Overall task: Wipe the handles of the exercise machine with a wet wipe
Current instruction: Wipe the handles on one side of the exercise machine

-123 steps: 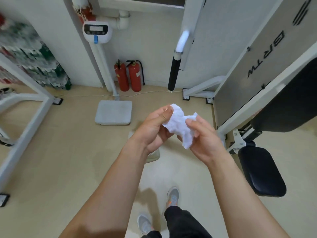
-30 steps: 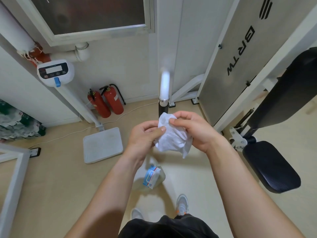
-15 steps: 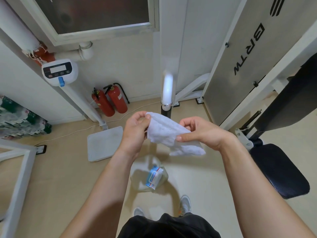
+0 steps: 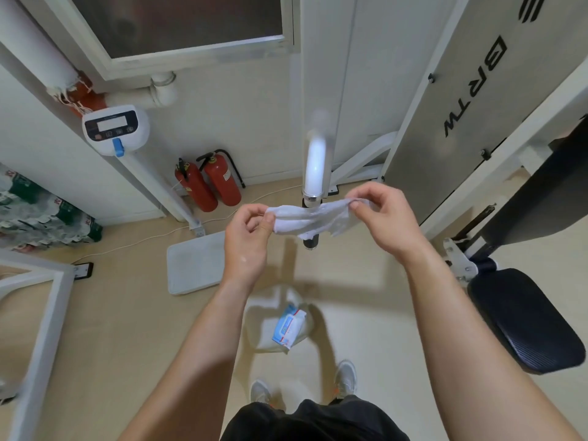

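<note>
- At the centre of the view, a white wet wipe (image 4: 313,218) is stretched flat between two bare hands, in front of the hanging handle (image 4: 313,173) of the exercise machine.
- Left hand (image 4: 248,237), at 9 o'clock from the wipe, pinches its left end between thumb and curled fingers.
- Right hand (image 4: 381,214), at 3 o'clock from the wipe, pinches the other end with thumb and fingertips, the remaining fingers loosely bent.
- Handle hangs upright: a blurred white upper part, a metal collar, and a black grip whose lower tip shows just below the wipe; whether wipe and grip touch cannot be told.
- Toward 2 o'clock, a grey machine panel (image 4: 461,100) carries black letters reading "BRTW", seen upside down.
- Down at 6 o'clock, a blue-and-white wipes packet (image 4: 288,327) lies on the floor; its print is too small to read.
- Over at 10 o'clock stand two red fire extinguishers (image 4: 206,183), and further out a scale display (image 4: 114,128) with unreadable buttons.
</note>
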The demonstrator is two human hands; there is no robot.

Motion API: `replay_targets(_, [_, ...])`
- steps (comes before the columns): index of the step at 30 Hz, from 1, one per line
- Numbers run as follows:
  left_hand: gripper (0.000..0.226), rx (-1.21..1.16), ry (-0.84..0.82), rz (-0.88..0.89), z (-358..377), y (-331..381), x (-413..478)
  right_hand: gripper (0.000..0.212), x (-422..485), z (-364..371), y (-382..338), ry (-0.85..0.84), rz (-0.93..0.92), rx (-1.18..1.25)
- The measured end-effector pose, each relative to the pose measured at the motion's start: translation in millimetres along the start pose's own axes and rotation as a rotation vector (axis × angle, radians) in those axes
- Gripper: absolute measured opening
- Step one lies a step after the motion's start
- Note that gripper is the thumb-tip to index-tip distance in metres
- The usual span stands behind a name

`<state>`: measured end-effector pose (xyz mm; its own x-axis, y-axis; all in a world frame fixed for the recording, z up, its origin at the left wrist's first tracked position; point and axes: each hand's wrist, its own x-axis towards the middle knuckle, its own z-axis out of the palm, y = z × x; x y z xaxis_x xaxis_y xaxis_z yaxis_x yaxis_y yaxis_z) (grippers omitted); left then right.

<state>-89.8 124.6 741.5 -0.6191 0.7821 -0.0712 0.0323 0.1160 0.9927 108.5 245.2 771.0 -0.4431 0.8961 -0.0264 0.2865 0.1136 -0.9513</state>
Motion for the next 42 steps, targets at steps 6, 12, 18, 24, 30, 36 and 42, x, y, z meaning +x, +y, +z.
replay_targets(6, [0.011, 0.025, 0.08, 0.011, 8.0, -12.3, 14.8, 0.019, 11.4, 44.4, 3.2, 0.293, -0.117, -0.235])
replay_targets(12, [0.016, 0.036, 0.063, 0.002, 37.9, -11.5, 33.8, 0.021, 11.0, 88.5, -1.5, 0.601, -0.029, -0.174])
replay_targets(18, [0.023, 0.049, 0.157, -0.104, 63.0, -10.2, 42.6, 0.024, -0.1, 115.3, -8.5, 0.584, 0.156, 0.236])
replay_targets(24, [0.018, -0.103, 0.165, -0.268, 57.8, -10.3, 39.5, 0.033, -18.2, 117.1, 11.3, 0.232, -0.043, 0.499])
replay_targets(30, [0.023, -0.013, -0.049, 0.015, 27.0, 47.1, 39.4, 0.019, 4.5, 108.3, 7.7, 0.079, 0.072, 0.354])
replay_targets(36, [0.041, 0.188, -0.38, 0.013, 30.6, 73.5, 42.8, 0.017, 18.7, 91.9, -4.7, -0.07, 0.019, 0.285])
replay_targets(42, [0.06, 0.204, -0.341, 0.129, 36.4, 59.9, 41.8, 0.017, 9.8, 129.6, 31.0, 0.428, 0.008, 0.222])
